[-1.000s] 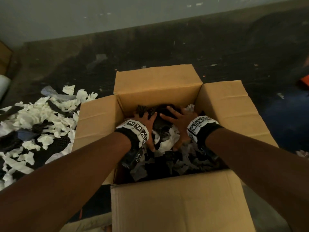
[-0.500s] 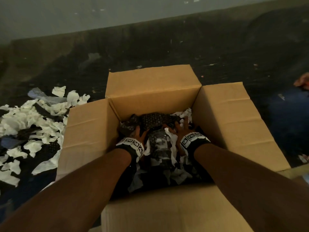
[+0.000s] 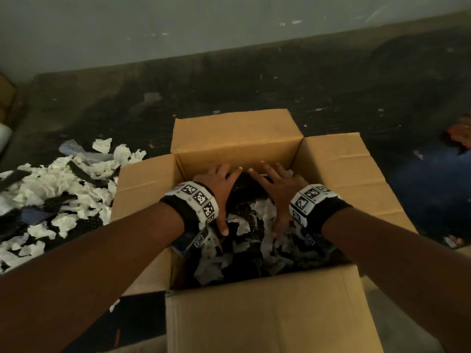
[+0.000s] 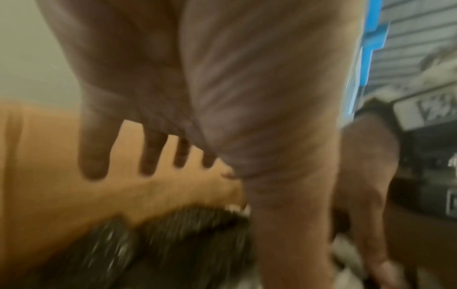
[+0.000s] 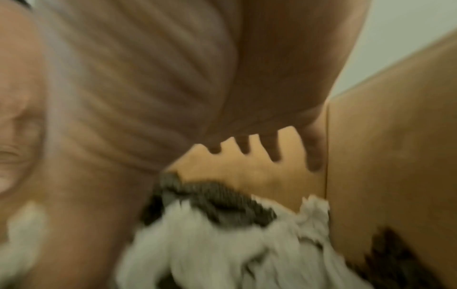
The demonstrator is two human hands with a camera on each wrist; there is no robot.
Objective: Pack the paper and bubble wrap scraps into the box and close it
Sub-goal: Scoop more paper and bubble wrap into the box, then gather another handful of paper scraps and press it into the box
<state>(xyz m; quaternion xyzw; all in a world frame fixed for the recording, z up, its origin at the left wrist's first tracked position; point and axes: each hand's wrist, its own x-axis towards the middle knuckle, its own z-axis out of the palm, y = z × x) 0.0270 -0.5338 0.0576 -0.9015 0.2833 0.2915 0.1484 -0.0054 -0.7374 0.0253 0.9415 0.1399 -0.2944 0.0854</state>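
Observation:
An open cardboard box [image 3: 237,141] stands on the floor with all its flaps spread out. Inside lies a heap of white paper and black bubble wrap scraps [image 3: 244,240]. My left hand [image 3: 219,184] and right hand [image 3: 277,184] hover side by side over the heap near the far wall, fingers spread and straight, holding nothing. In the blurred left wrist view my left hand [image 4: 148,152] hangs above black bubble wrap [image 4: 158,240]. In the right wrist view my right hand [image 5: 269,148] is above white paper [image 5: 222,244] and dark wrap.
A large pile of loose white and black scraps [image 3: 51,194] covers the floor left of the box. A grey wall [image 3: 178,26] runs behind. Blue and orange things [image 3: 456,154] lie at the right edge.
Both hands have lifted from deep in the scraps, where they pressed down, and now sit higher near the far wall of the box. The camera has shifted slightly.

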